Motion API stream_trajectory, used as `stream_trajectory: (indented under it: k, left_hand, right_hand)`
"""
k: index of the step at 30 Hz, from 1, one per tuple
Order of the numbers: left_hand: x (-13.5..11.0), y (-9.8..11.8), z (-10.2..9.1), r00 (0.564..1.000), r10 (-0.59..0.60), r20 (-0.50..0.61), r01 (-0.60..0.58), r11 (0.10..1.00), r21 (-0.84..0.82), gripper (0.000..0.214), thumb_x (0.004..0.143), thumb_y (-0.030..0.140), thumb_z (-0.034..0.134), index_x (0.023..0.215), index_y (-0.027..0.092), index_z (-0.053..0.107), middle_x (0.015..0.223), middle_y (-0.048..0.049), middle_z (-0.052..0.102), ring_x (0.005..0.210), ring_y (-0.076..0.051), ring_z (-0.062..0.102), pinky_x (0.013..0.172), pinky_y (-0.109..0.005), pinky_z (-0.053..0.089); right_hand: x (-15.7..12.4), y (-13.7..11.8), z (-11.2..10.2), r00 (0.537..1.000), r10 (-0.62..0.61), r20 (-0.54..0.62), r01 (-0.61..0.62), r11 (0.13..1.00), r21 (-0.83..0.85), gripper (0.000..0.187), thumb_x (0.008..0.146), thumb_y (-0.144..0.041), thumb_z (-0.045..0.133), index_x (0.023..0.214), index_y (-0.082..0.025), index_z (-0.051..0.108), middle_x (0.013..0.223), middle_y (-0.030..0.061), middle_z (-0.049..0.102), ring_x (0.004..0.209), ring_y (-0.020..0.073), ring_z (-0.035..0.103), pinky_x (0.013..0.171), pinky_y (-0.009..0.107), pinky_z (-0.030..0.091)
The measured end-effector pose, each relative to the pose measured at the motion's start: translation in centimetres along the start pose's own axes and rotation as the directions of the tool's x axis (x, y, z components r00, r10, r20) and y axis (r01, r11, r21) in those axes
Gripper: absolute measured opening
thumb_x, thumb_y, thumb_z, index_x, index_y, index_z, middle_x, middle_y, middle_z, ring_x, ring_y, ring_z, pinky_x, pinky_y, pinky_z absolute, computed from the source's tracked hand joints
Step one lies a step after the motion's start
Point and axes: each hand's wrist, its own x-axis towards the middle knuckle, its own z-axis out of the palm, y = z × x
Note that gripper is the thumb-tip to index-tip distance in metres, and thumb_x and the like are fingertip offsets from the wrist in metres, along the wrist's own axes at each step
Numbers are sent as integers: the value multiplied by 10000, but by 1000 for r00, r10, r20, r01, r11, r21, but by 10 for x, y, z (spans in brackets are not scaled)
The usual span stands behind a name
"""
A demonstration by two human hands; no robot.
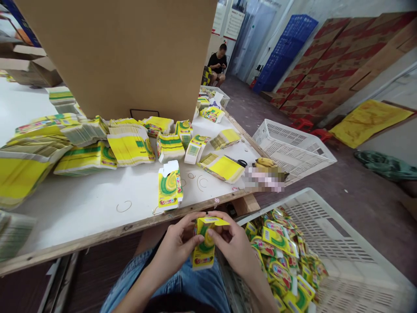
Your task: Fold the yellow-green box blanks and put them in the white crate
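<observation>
Over my lap, my left hand [184, 239] and my right hand [228, 239] both grip a small yellow and green carton [204, 254], one at each side near its top. Thumbs press on its front face, and a yellow flap sticks out at the top toward the right. The fingers behind the carton are partly hidden. Just beyond, at the table's front edge, an opened-up yellow carton [169, 187] stands upright with its white top flap raised. Beside my right arm, a white plastic crate [345, 248] holds a heap of similar yellow cartons [282, 261].
Stacks of flat cartons [130, 143] line the white table [97, 195] before a large cardboard box [130, 56]. Scissors [241, 162] and bananas [265, 163] lie near the right edge. Another white crate [293, 143] stands beyond. A seated person [218, 63] is far back.
</observation>
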Motion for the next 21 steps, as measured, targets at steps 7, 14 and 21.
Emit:
stream_trajectory:
  k: [7, 14, 21]
  left_hand:
    - [0, -1, 0, 999, -39, -5, 39, 999, 22, 500, 848, 246, 696, 1328, 205, 566, 1122, -105, 755, 985, -259, 718, 857, -348, 563]
    - [-1, 2, 2, 999, -36, -5, 36, 998, 54, 510, 869, 223, 646, 1367, 190, 543, 1168, -119, 741, 1006, -256, 706, 889, -359, 547]
    - [2, 11, 2, 997, -81, 0, 81, 994, -76, 532, 846, 232, 674, 1352, 178, 520, 1158, -135, 743, 1034, -269, 700, 894, -371, 535]
  right_hand:
    - [-1, 1, -9, 1000, 2, 29, -5, 992, 125, 511, 886, -568, 591, 1176, -168, 721, 677, 6, 597, 622, 159, 525, 583, 261, 430]
    - [4, -7, 1, 998, 58, 8, -56, 992, -114, 358, 836, -294, 630, 1176, -184, 644, 664, -49, 517, 589, 129, 469, 566, 230, 377]
    - [7, -5, 10, 998, -28, -48, 15, 968, -249, 260, 849, -248, 594, 1104, -198, 593, 554, -109, 346, 505, 119, 398, 523, 222, 325]
